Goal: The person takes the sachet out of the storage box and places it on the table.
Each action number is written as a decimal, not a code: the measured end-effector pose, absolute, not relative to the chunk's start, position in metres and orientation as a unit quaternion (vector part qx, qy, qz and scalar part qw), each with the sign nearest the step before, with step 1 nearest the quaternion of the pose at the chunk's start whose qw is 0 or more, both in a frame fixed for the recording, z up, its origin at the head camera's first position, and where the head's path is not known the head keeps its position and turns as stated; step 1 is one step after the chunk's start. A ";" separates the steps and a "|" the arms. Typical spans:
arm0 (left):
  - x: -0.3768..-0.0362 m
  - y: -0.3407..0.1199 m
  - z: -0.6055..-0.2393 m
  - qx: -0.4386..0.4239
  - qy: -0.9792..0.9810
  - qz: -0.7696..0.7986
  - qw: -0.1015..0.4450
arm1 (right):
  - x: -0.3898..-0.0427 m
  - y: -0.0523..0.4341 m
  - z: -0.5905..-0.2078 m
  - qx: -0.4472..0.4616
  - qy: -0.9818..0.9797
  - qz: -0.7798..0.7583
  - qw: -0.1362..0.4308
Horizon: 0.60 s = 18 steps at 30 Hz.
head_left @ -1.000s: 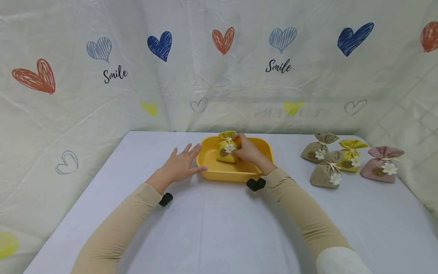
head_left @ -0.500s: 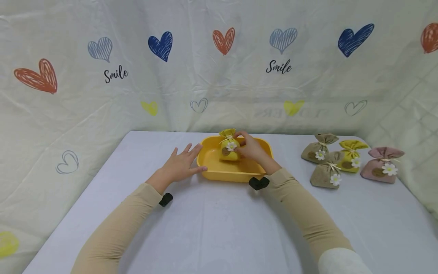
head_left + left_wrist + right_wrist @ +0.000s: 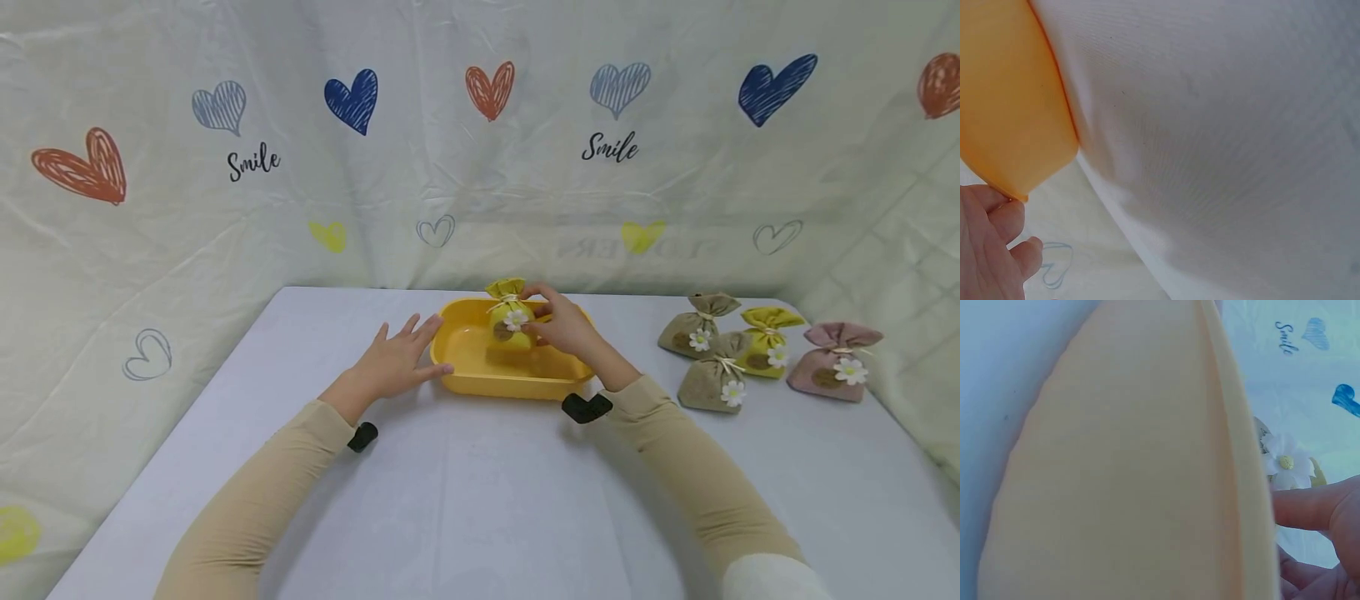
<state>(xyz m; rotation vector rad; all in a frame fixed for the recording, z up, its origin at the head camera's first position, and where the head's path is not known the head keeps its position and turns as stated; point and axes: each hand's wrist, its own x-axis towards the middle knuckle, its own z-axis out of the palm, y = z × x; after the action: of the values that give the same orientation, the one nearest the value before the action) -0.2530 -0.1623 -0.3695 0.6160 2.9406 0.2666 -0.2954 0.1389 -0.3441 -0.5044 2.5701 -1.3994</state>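
Observation:
In the head view, my right hand (image 3: pixel 566 329) pinches a small yellow drawstring pouch (image 3: pixel 508 307) by its right side. A white daisy and a brown round patch decorate the pouch, which is upright over a yellow plastic tray (image 3: pixel 510 387). My left hand (image 3: pixel 393 362) has its fingers spread, with the fingertips at the tray's left rim. The left wrist view has the left hand's fingers (image 3: pixel 1007 219) against a corner of the tray (image 3: pixel 1016 94). In the right wrist view, the tray wall (image 3: pixel 1116 456) hides most of the pouch; its daisy (image 3: pixel 1286 461) shows beside my right thumb.
To the right on the white table (image 3: pixel 450 500) stand two grey-brown pouches (image 3: pixel 705 383), another yellow pouch (image 3: pixel 761 348) and a pink pouch (image 3: pixel 821 362), close together. A cloth backdrop (image 3: pixel 525 183) with printed hearts rises behind the table's far edge.
My right hand has raised the yellow pouch inside the tray's outline and moved it to the right. The left hand stays at the tray's rim.

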 end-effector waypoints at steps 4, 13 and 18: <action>-0.252 -0.163 -0.369 0.204 0.973 0.086 0.066 | -0.289 0.143 -0.343 -0.169 0.868 -0.459 0.083; -0.252 -0.163 -0.370 0.209 0.973 0.082 0.060 | -0.281 0.162 -0.344 -0.178 0.859 -0.474 0.075; -0.252 -0.163 -0.369 0.210 0.973 0.082 0.059 | -0.278 0.175 -0.339 -0.178 0.859 -0.472 0.080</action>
<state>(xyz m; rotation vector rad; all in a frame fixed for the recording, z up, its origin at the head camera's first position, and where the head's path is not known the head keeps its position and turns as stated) -0.2522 -0.1631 -0.3695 0.6361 2.9458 0.2476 -0.2779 0.1752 -0.3393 -0.5337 2.5710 -1.4130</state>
